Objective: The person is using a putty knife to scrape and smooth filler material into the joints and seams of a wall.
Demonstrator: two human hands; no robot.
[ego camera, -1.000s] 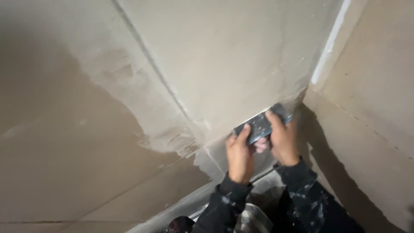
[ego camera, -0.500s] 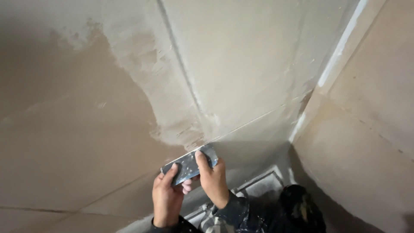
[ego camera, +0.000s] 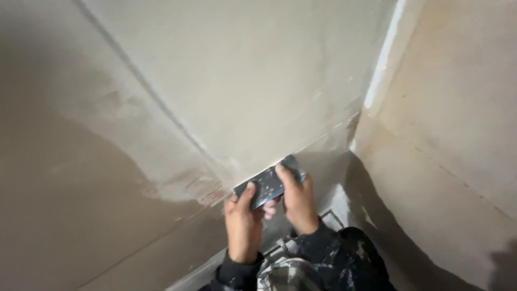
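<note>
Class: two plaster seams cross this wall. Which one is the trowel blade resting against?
The horizontal seam, where the dark flat steel trowel blade lies; the diagonal seam runs upward, untouched.

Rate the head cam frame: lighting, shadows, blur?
Head view: dim and uneven, left wall in broad shadow, upper middle panel brighter; a pale strip at the corner reads brightest; dark shadow falls right of the left hand and right hand, which grip a flat dark tool; overall soft, sleeves slightly blurred; no glare.

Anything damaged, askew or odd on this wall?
Nothing stands out. Both hands, left hand and right hand, hold a dark flat blade against the wall; the pale patch beside it looks like fresh filler.
</note>
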